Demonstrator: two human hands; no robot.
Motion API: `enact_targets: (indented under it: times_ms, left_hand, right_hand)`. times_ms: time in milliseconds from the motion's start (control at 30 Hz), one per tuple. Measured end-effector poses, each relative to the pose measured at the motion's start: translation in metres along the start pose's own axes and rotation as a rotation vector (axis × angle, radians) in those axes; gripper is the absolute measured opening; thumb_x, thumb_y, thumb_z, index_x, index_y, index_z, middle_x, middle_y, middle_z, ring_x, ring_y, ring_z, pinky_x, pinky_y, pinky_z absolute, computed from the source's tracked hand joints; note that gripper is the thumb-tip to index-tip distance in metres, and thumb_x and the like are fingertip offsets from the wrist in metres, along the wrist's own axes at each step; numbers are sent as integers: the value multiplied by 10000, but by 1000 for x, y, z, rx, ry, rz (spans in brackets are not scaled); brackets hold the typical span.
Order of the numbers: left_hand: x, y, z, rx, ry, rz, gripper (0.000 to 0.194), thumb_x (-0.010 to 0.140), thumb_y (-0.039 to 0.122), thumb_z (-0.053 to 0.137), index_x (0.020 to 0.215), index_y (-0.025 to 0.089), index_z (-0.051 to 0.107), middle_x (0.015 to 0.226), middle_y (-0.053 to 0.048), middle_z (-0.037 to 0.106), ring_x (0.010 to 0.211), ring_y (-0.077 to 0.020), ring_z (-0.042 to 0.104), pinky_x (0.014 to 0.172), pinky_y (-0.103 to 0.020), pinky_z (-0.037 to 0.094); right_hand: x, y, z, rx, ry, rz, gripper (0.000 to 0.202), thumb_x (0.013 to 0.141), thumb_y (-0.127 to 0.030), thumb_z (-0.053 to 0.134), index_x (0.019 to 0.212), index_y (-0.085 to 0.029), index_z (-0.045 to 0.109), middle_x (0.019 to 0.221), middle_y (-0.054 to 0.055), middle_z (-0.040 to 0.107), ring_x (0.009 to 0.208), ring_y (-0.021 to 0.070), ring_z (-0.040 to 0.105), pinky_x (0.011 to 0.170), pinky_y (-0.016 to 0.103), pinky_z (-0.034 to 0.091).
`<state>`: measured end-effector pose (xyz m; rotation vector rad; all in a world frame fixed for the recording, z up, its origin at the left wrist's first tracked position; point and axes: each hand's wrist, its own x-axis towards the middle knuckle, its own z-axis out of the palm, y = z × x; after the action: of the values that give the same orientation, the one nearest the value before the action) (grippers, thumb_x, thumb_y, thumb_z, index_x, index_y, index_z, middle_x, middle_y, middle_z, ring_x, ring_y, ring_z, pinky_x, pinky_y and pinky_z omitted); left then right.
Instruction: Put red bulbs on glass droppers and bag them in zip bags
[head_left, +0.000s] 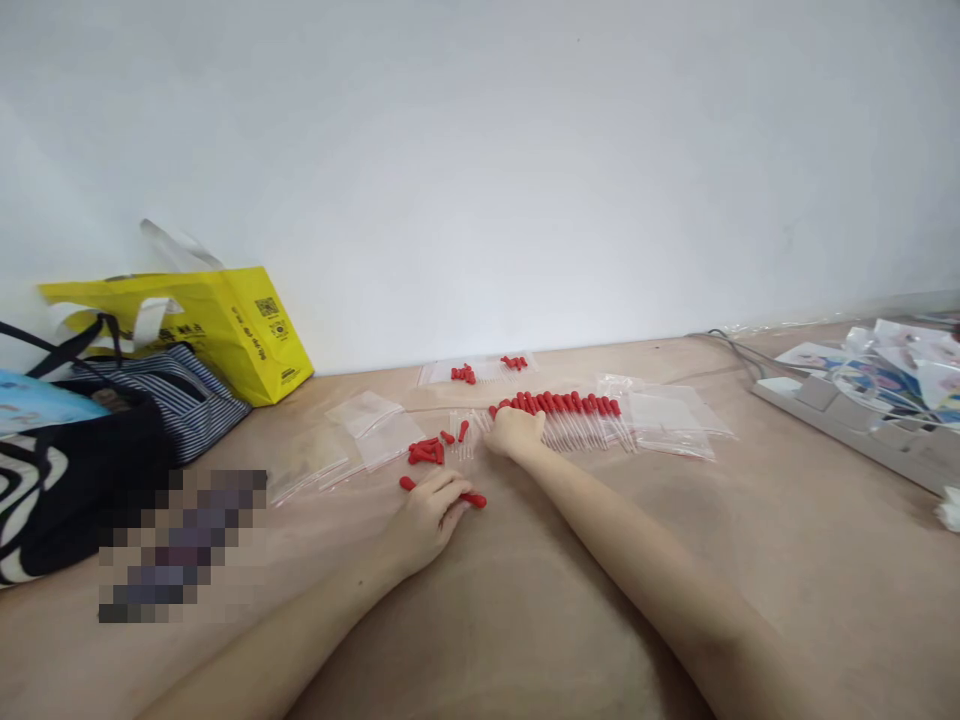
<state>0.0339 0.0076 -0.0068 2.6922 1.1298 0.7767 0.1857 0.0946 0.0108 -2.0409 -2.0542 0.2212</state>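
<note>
Left hand [427,515] pinches a red rubber bulb [475,500]; right hand [516,432] hides its grip. Capped droppers [576,404] line center right; loose bulbs [427,452], bare tubes [466,446] remain mid-frame.

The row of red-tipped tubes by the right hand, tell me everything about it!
The row is a line of slim, clear, glassy-looking tubes with smooth red bulbs. They lie side by side on the table, slanted, bulbs toward the wall. The right hand is over the left end; what its fingers touch is hidden. A clear bag lies by the right end.
</note>
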Motion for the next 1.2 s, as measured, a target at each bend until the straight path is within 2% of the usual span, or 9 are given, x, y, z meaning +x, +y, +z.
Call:
enact_targets:
  times_ms: [167,267,367,500,667,800,900,1133,1200]
  left_hand:
    - [-2,3,3,13,12,-25,175,811,227,452,959,195,540,828,-47,592,754,-167,544,669,-289,435]
    - [-2,6,2,26,26,-80,116,794,241,468,876,182,525,779,-41,588,730,-172,544,646,-294,431]
    - [0,10,-3,21,38,-88,86,786,224,459,765,181,530,728,-31,578,694,-161,534,626,-284,421]
    - [10,10,-9,15,58,-79,98,752,181,454,720,184,546,724,-29,581,705,-155,528,657,-281,420]
    - [24,8,-3,8,-23,-105,101,747,197,487,719,180,582,701,-25,569,699,-158,527,659,-285,417]
    - [26,8,8,-39,4,-107,156,801,246,462,793,183,605,767,-39,561,730,-161,524,677,-290,417]
    - [25,9,8,-75,34,-82,202,839,256,403,778,176,579,814,-45,544,755,-153,513,692,-279,411]
    - [21,11,-5,-62,7,-128,367,877,310,295,610,176,510,547,18,475,542,-119,461,549,-230,377]
    - [17,11,-5,-66,2,-135,355,872,314,306,657,179,555,578,13,529,553,-125,491,551,-232,389]
  right_hand:
    - [-4,4,-7,11,-5,-13,307,764,-402,446,816,-150,612,807,114,648,783,226,589,780,389,275]
    - [-13,16,-14,23,13,-57,288,761,-391,439,771,-161,612,796,86,648,788,216,577,759,360,282]
    - [-28,36,-19,48,76,-177,222,774,-324,435,750,-182,604,810,57,644,827,190,549,710,300,283]
    - [-50,69,-14,21,244,-372,189,806,-294,424,771,-172,565,841,53,619,847,171,498,728,286,254]
    - [-60,96,0,43,274,-512,138,825,-227,421,798,-169,543,811,34,622,831,158,488,799,317,206]
    - [-56,99,4,104,291,-530,186,840,-199,399,921,-194,566,836,25,627,835,147,489,782,303,216]
    - [-56,96,5,104,312,-548,260,834,-162,391,1033,-210,551,832,32,620,843,152,483,751,291,231]
    - [-67,90,2,218,274,-552,188,841,-200,369,853,-178,555,793,21,613,780,135,506,795,297,229]
    - [-70,88,1,253,264,-551,190,845,-224,366,809,-175,546,755,16,610,746,132,510,806,302,227]
